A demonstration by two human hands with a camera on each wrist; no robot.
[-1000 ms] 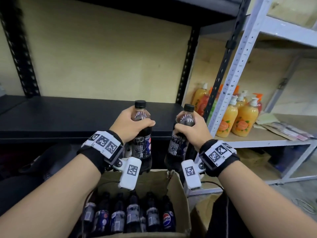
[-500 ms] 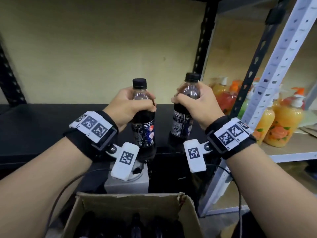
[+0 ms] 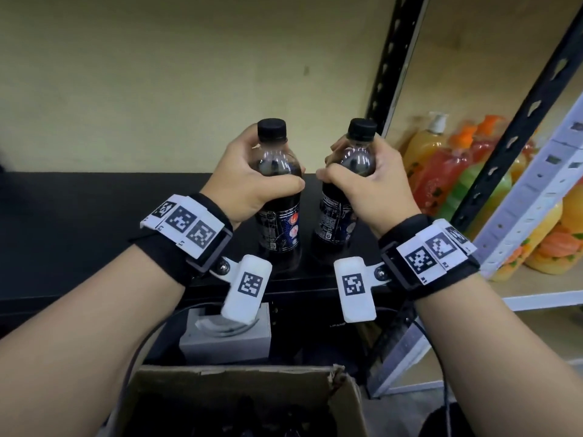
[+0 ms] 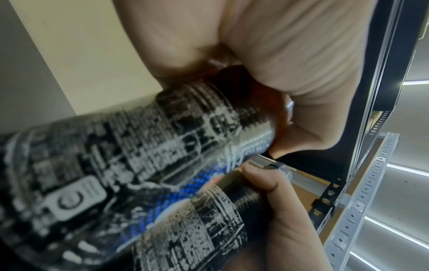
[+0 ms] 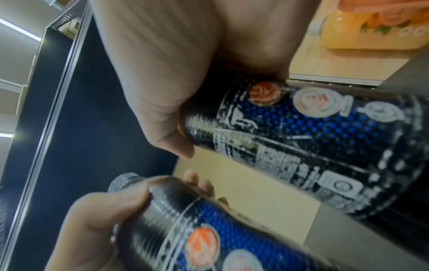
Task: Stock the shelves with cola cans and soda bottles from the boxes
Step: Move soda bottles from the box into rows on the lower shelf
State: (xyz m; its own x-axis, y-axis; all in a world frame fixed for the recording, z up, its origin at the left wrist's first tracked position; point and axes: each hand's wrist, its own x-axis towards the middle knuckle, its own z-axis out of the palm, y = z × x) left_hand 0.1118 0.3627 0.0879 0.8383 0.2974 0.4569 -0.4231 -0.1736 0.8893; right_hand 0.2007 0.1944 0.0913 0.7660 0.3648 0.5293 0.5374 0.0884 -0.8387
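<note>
Black shelf (image 3: 94, 234) — dark board under a yellow back wall, black slotted upright (image 3: 391, 58) at its right end.
Cardboard box (image 3: 239, 378) — open, below the shelf's front edge; contents too dark to tell.
Pump bottles (image 3: 448, 171) — orange, red and green, on the neighbouring pale shelf.
Left hand (image 3: 249, 181) — fingers and thumb wrapped round the shoulder of the left cola bottle (image 3: 277, 222), upright over the black shelf near its front.
Right hand (image 3: 369, 181) — wrapped the same way round the right cola bottle (image 3: 337, 222), upright just beside the first, apart from it.
Whether either base touches the board cannot be told.
</note>
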